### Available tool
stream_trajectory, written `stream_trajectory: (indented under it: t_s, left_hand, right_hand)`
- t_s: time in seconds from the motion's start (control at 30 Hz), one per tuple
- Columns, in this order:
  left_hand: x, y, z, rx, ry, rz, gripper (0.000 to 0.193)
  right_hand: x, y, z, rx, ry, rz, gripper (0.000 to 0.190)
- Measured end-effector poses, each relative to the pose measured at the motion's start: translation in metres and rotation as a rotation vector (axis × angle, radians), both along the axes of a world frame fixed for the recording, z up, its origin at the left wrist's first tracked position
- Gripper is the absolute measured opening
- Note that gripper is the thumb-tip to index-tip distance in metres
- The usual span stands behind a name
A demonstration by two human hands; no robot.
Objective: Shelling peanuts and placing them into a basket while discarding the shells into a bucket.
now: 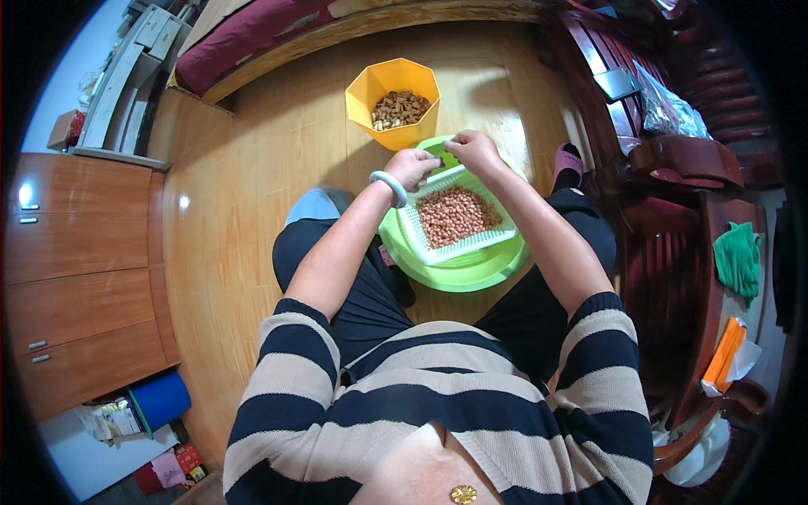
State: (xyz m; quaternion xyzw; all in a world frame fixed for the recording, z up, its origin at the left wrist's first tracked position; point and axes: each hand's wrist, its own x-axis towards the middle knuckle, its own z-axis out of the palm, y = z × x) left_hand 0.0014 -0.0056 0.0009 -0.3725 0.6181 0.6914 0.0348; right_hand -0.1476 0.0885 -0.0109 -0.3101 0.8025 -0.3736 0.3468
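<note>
My left hand [411, 169], with a pale bangle [389, 187] at the wrist, hangs over the far left rim of a white plastic basket [432, 255]. My right hand [473, 150] is beside it, just above the basket's far edge. Fingers on both hands are pinched together near each other; whether a small thing is between them is too small to tell. Reddish-brown shelled peanuts [456, 216] cover much of the basket's bottom. The basket sits tilted in a round light-green plastic basin [464, 282] between my knees.
Beyond the basin stands a yellow angular bin [410, 137] holding brown pieces that look like peanut shells [401, 111]. A dark red wooden bench [656, 246] runs along the right, with a green cloth [737, 260] on it. Wooden cabinets [88, 252] line the left.
</note>
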Motion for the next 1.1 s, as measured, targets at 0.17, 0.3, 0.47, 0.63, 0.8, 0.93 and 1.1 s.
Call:
stream_trajectory:
  t_s: [0.17, 0.3, 0.47, 0.63, 0.8, 0.93, 1.1]
  left_hand:
    - [-0.005, -0.044, 0.009, 0.125, 0.174, 0.368, 0.012]
    - [-0.001, -0.071, 0.011, 0.277, 0.348, 0.562, 0.026]
    - [-0.001, -0.065, 0.004, 0.402, 0.352, 0.465, 0.054]
    - [-0.01, -0.048, -0.002, 0.373, 0.331, 0.392, 0.063]
    - [-0.011, -0.033, 0.001, 0.392, 0.294, 0.234, 0.062]
    - [-0.014, -0.021, 0.016, 0.431, 0.229, 0.185, 0.047]
    - [-0.009, -0.007, 0.025, 0.437, 0.277, 0.124, 0.025]
  right_hand:
    - [0.003, -0.05, 0.002, -0.248, -0.136, -0.049, 0.034]
    - [0.012, -0.07, 0.01, -0.532, -0.264, -0.098, 0.034]
    - [0.014, -0.055, 0.007, -0.454, -0.12, 0.024, 0.023]
    - [0.025, -0.028, 0.035, -0.374, 0.288, 0.188, 0.022]
    - [0.02, -0.006, 0.04, -0.31, 0.429, 0.264, 0.022]
    - [0.005, -0.003, 0.026, -0.362, 0.019, 0.063, 0.02]
    - [0.002, 0.008, 0.025, -0.389, -0.279, -0.009, 0.024]
